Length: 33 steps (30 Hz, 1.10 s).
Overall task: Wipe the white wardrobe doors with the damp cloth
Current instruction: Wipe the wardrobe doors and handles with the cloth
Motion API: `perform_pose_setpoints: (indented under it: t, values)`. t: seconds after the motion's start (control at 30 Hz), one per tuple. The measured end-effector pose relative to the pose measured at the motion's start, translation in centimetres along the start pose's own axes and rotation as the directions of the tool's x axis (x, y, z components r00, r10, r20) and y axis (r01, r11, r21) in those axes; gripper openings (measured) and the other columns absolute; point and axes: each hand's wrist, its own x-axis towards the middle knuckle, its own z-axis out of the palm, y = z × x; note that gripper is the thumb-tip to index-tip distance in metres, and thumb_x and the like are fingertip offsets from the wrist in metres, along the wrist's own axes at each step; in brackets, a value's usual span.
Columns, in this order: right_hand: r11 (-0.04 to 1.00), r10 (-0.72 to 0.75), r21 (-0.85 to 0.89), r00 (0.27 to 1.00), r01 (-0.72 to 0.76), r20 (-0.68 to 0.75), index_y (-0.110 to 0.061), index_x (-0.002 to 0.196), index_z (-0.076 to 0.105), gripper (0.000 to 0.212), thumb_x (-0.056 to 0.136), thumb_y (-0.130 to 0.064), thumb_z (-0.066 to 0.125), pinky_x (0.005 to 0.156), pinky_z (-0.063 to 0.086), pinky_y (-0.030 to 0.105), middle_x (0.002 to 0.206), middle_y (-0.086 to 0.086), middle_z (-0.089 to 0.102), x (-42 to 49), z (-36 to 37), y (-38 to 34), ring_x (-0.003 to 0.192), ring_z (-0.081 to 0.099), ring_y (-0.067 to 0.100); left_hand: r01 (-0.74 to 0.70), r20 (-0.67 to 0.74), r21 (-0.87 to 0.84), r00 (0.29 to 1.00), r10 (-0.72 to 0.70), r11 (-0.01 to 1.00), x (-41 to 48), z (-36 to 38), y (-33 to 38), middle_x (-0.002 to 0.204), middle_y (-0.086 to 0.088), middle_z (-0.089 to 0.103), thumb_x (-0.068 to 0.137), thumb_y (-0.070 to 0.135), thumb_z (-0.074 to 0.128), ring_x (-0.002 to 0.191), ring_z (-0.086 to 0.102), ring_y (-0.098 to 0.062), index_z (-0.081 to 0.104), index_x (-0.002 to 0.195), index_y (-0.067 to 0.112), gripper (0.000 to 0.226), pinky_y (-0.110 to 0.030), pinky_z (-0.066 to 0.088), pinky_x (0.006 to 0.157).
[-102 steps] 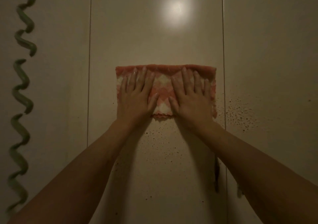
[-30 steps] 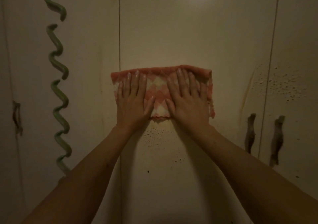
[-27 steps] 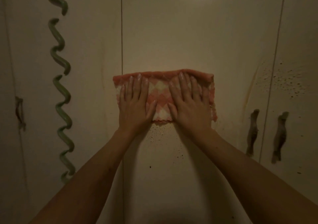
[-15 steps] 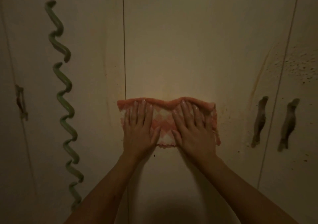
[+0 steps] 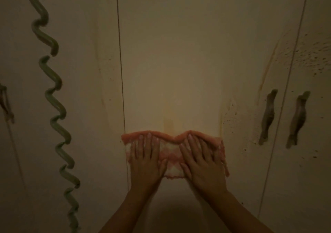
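A folded pink and white checked cloth (image 5: 172,158) lies flat against the middle white wardrobe door (image 5: 188,62). My left hand (image 5: 146,163) presses its left half with straight fingers. My right hand (image 5: 201,163) presses its right half the same way, side by side with the left. The cloth's top edge bunches into two humps above my fingertips. A faint orange streak runs up the door from the cloth.
A wavy green strip (image 5: 53,96) runs down the left door. Two dark handles (image 5: 267,117) (image 5: 298,119) flank the seam at the right. Dark specks (image 5: 313,60) and orange smears mark the right door. Another handle (image 5: 6,103) sits at the far left.
Both hands have slid the cloth down the middle door, and the view has tilted so more of the door above shows. The cloth's top edge has bunched up.
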Motion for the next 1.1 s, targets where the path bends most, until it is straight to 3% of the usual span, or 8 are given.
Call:
perform_pose_setpoints:
  t: [0.13,0.27,0.4,0.47,0.6,0.83,0.97,1.1]
  values:
    - [1.0,-0.013,0.012,1.0,0.013,0.002,-0.023,0.153,0.026,0.062,0.097,-0.046,0.037,0.119,0.007,0.052,0.166,0.003,0.009,0.1,-0.1,0.2,0.148,0.017,0.028,-0.017,-0.005,-0.025,1.0,0.017,1.0,0.4,-0.3,0.0,0.161,-0.008,-0.013,0.097,0.051,0.014,0.147,0.007,-0.032,-0.004,0.152,0.015,0.068,-0.05,0.009,0.117]
    - [1.0,0.002,0.015,1.0,-0.002,-0.01,-0.022,0.152,0.033,0.059,0.098,-0.046,0.037,0.115,0.019,0.056,0.162,0.004,0.018,1.3,-0.5,0.9,0.144,0.028,0.029,-0.024,-0.014,-0.01,1.0,0.023,1.0,1.9,-1.1,0.0,0.161,-0.011,-0.003,0.094,0.049,0.028,0.144,0.018,-0.035,0.005,0.151,0.015,0.07,-0.053,0.017,0.115]
    - [1.0,0.028,-0.015,0.999,-0.028,-0.028,-0.021,0.152,0.035,0.06,0.098,-0.047,0.036,0.118,0.012,0.053,0.163,0.005,0.016,3.7,-1.6,2.3,0.149,0.02,0.028,-0.029,-0.015,0.004,0.999,0.029,1.0,4.8,-2.7,0.7,0.156,-0.014,0.015,0.095,0.049,0.025,0.144,0.019,-0.034,0.011,0.15,0.014,0.066,-0.052,0.016,0.115]
    - [0.998,0.049,-0.03,0.998,-0.05,-0.024,-0.022,0.153,0.03,0.06,0.099,-0.048,0.033,0.119,0.009,0.051,0.165,0.005,0.009,5.2,-2.3,3.2,0.15,0.015,0.028,-0.033,-0.014,0.001,0.999,0.033,0.999,6.6,-3.6,1.1,0.157,-0.014,0.014,0.095,0.049,0.022,0.145,0.016,-0.033,0.012,0.151,0.013,0.067,-0.051,0.014,0.117]
    - [0.99,0.112,-0.079,0.993,-0.115,-0.042,-0.021,0.152,0.037,0.061,0.099,-0.05,0.029,0.119,0.001,0.046,0.162,0.006,0.018,8.6,-4.3,5.6,0.148,0.019,0.028,-0.019,-0.054,-0.004,0.998,0.019,1.0,10.6,-5.2,2.8,0.159,-0.012,0.011,0.093,0.048,0.031,0.147,0.011,-0.032,0.012,0.151,0.013,0.07,-0.05,0.012,0.118]
    - [0.98,0.201,0.003,0.979,-0.201,-0.045,-0.025,0.157,0.015,0.064,0.1,-0.051,0.026,0.119,0.006,0.048,0.164,0.003,0.001,14.4,-7.0,10.1,0.151,-0.003,0.021,-0.001,-0.137,-0.001,0.991,0.001,1.0,17.3,-7.9,5.7,0.16,-0.012,0.011,0.094,0.046,0.031,0.148,0.004,-0.029,0.01,0.152,0.015,0.069,-0.046,0.005,0.119]
    - [0.973,0.229,0.022,0.972,-0.228,-0.053,-0.028,0.157,0.006,0.062,0.101,-0.051,0.021,0.121,0.007,0.051,0.164,0.001,-0.004,17.4,-8.6,12.4,0.151,-0.006,0.021,-0.009,-0.17,-0.032,0.986,0.004,0.999,20.8,-9.6,7.2,0.161,-0.01,0.007,0.096,0.05,0.016,0.149,0.001,-0.029,0.004,0.153,0.017,0.066,-0.047,0.006,0.12]
    - [0.965,0.263,0.011,0.964,-0.263,-0.043,-0.026,0.159,0.006,0.063,0.102,-0.05,0.021,0.122,0.005,0.052,0.166,0.004,-0.003,20.1,-10.0,14.4,0.152,-0.006,0.024,-0.016,-0.241,-0.02,0.971,0.011,1.0,24.3,-10.9,8.5,0.16,-0.01,0.016,0.097,0.045,0.027,0.148,0.011,-0.03,0.013,0.152,0.016,0.064,-0.048,0.012,0.119]
